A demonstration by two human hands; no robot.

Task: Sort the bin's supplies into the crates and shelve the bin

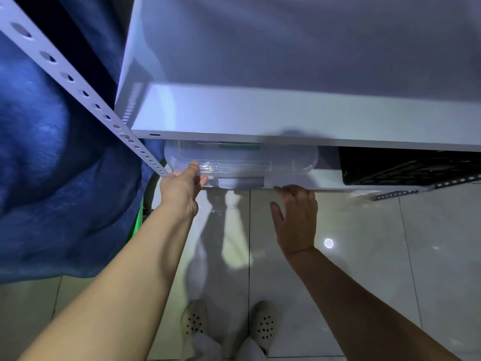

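A clear plastic bin [286, 161] with a lid sits on the lower shelf [325, 182] of a white metal rack, mostly tucked under the shelf above. Something green shows dimly through its lid. My left hand [182, 187] grips the bin's front left corner, thumb on the lid's rim. My right hand [295, 214] hovers in front of the lower shelf's edge, fingers spread, holding nothing and apart from the bin.
A black crate [406, 165] stands on the same shelf to the right of the bin. The upper shelf [299, 115] juts out overhead. A perforated rack post [78, 84] runs diagonally at left beside blue cloth [52, 178]. Tiled floor and my feet lie below.
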